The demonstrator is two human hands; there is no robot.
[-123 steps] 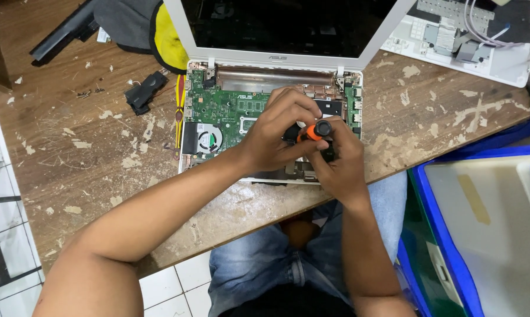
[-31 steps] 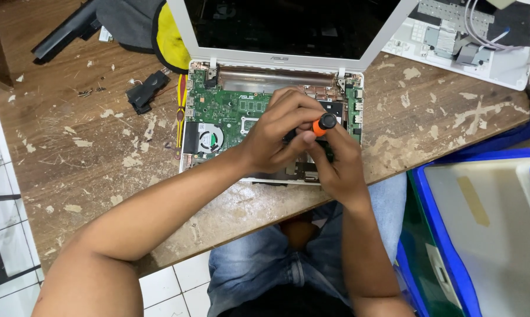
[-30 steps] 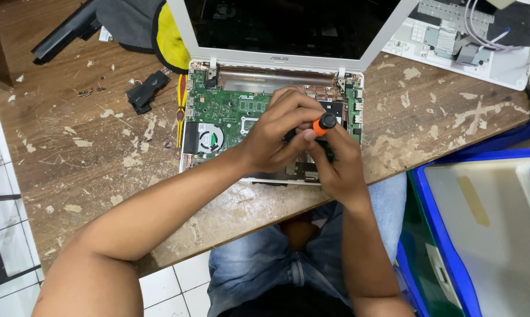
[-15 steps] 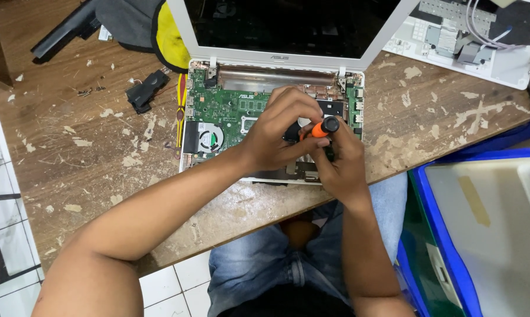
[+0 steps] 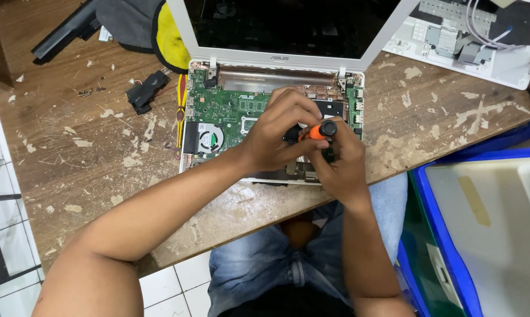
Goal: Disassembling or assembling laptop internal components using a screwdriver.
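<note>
Here the orange-and-black screwdriver [image 5: 320, 130] stands a touch more upright than half a second ago, otherwise in the same spot at frame centre over the opened white laptop's green circuit board [image 5: 226, 111]. The right hand [image 5: 342, 167] grips its handle; the left hand [image 5: 279, 132] pinches its shaft, so the turning continues at one screw.

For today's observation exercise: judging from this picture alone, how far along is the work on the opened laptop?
Done: the laptop is open, its green board and fan bare. In hand: both hands, left hand and right hand, grip an orange-handled screwdriver over the board's right side. Left: the board sits in the case; the screw itself is hidden.
</note>
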